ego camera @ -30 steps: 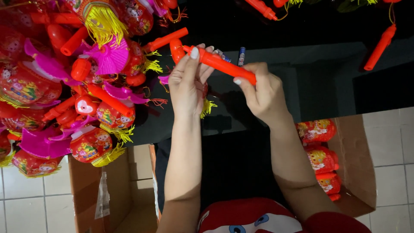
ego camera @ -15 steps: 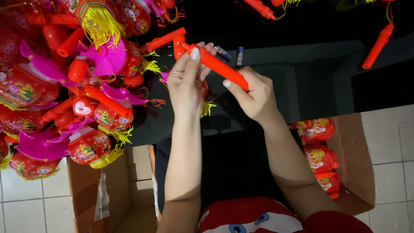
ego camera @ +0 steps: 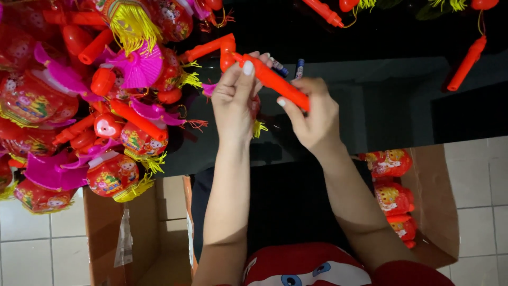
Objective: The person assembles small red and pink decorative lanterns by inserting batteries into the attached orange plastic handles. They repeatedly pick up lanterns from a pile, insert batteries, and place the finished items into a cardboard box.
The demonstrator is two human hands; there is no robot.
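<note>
Single head-worn view, looking steeply down, close over hands at dark table edge.

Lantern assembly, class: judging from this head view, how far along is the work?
Done: a pile of finished lanterns covers the table's left side. In hand: left hand and right hand grip one orange handle. Left: loose handles and lanterns in the box.

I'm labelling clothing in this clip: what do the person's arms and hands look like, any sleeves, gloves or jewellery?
Both forearms are bare, with no sleeves reaching them. The left hand and right hand wear no gloves, and no rings or watch show. The fingernails look painted a pale, whitish colour. A red garment shows at the bottom edge.
</note>
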